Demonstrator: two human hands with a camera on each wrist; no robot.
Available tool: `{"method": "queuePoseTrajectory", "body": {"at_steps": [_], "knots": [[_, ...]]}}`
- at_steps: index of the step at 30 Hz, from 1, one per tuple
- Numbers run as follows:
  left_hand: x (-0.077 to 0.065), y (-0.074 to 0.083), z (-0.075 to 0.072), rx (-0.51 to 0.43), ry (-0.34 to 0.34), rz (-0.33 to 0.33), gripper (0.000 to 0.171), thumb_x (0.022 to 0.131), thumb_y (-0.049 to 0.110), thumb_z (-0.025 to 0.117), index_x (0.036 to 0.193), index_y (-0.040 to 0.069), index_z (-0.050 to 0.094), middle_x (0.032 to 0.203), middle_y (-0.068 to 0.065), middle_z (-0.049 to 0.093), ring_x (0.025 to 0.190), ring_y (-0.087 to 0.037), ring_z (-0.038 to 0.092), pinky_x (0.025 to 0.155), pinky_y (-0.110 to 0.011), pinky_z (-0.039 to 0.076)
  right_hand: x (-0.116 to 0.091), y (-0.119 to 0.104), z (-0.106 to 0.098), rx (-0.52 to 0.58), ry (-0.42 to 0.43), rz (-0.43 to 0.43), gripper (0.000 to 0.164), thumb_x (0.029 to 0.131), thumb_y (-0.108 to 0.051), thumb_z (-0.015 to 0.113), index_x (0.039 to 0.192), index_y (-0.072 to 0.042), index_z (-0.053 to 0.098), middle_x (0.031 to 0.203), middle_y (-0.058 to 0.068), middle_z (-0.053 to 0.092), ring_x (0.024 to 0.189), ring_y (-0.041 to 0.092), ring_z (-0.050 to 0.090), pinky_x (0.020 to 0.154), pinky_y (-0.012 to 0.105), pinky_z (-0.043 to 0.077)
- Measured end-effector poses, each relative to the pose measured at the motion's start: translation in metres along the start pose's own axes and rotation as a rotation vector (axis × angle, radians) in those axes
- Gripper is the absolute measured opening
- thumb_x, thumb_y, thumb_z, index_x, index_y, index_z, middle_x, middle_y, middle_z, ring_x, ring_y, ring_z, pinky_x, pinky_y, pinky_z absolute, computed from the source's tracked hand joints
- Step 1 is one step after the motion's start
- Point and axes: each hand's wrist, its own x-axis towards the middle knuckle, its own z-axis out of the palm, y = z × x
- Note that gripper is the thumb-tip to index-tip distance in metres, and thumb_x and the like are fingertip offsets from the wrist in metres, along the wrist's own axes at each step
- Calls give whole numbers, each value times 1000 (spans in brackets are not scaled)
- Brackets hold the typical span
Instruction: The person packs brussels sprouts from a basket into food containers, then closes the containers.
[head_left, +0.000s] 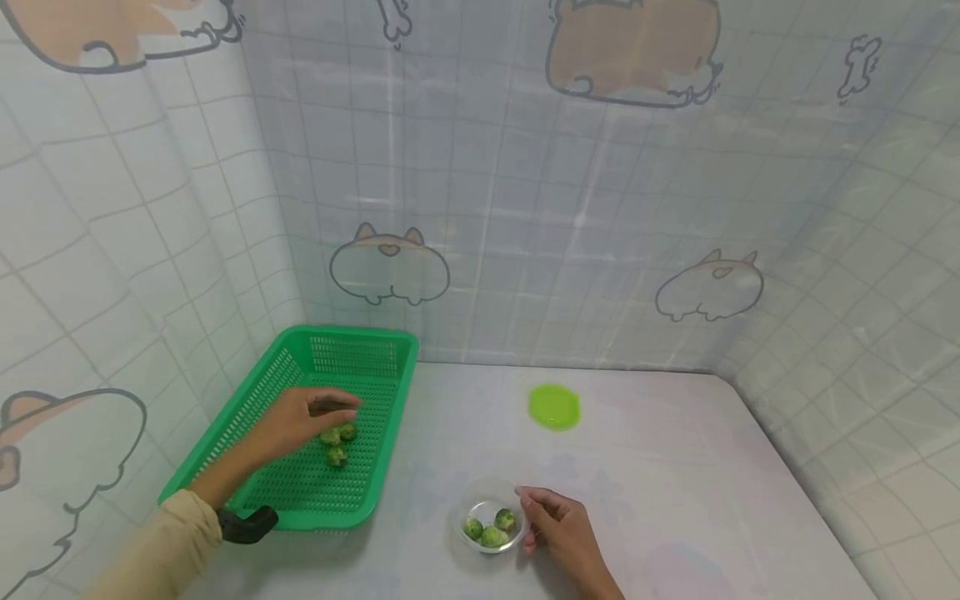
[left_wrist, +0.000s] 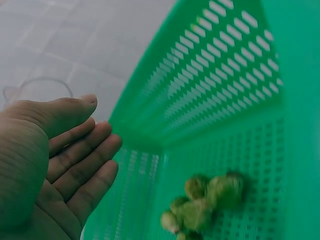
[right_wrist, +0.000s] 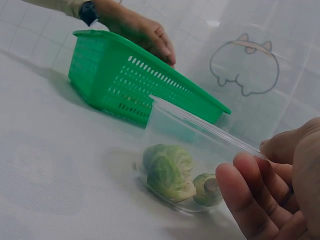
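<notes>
My left hand (head_left: 303,419) is over the green basket (head_left: 402,400), fingers nearly straight and holding nothing. Several Brussels sprouts (left_wrist: 210,195) lie on the basket floor just below it, partly hidden by the hand in the head view. Nearer to me on the table is a clear round plastic container (head_left: 487,550) with three Brussels sprouts (head_left: 493,537) in it. Its rim is pinched between the thumb and fingers of my right hand (head_left: 566,533). In the right wrist view, the container (right_wrist: 165,117) appears tilted with the camera angle.
A bright green round lid (head_left: 554,407) lies flat on the white table (head_left: 660,467), behind the container. Tiled sheeting with dog drawings (head_left: 390,265) walls the table at the back and both sides. The basket stands close to the left wall.
</notes>
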Motion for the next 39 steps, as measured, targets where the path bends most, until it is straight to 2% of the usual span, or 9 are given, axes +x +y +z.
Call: {"method": "queuePoseTrajectory", "body": {"at_steps": [5, 12, 16, 27, 33, 39], "knots": [[7, -16, -9, 67, 6, -42, 24, 97, 34, 69, 119, 23, 73, 115, 0, 74, 104, -18, 70, 83, -30, 59, 0, 0, -1, 4, 5, 3, 48, 95, -35, 71, 128, 1, 67, 79, 4, 66, 59, 13, 63, 57, 24, 57], [17, -37, -19, 110, -7, -105, 28, 98, 29, 68, 121, 15, 72, 115, -6, 74, 109, -32, 68, 87, -48, 58, 0, 0, -1, 8, -3, -15, 47, 95, -32, 72, 127, 2, 67, 78, 4, 66, 59, 13, 63, 57, 24, 57], [22, -49, -18, 132, -7, -117, 31, 98, 30, 69, 123, 12, 71, 116, -8, 73, 109, -35, 68, 88, -53, 57, 1, 1, -1, 6, -6, -20, 46, 95, -32, 71, 126, 1, 67, 77, 4, 65, 58, 13, 63, 57, 25, 57], [34, -72, -11, 175, -6, -136, 38, 98, 28, 69, 126, 2, 69, 116, -15, 72, 105, -36, 68, 82, -50, 58, 0, 1, 0, 16, -8, -23, 46, 95, -31, 72, 125, 3, 67, 76, 4, 65, 58, 12, 63, 57, 25, 58], [37, -81, -8, 192, -29, -130, 35, 97, 21, 70, 123, -3, 69, 115, -21, 71, 102, -38, 68, 78, -47, 59, 0, 1, 0, 14, -16, -31, 45, 95, -30, 72, 125, 4, 68, 76, 4, 65, 58, 12, 63, 57, 26, 59], [38, -88, -5, 201, -61, -139, 35, 96, 21, 72, 121, -4, 70, 112, -19, 72, 99, -36, 69, 77, -47, 59, 0, 0, 0, 10, -16, -30, 45, 95, -31, 72, 125, 3, 68, 77, 5, 66, 58, 12, 63, 57, 25, 58]]}}
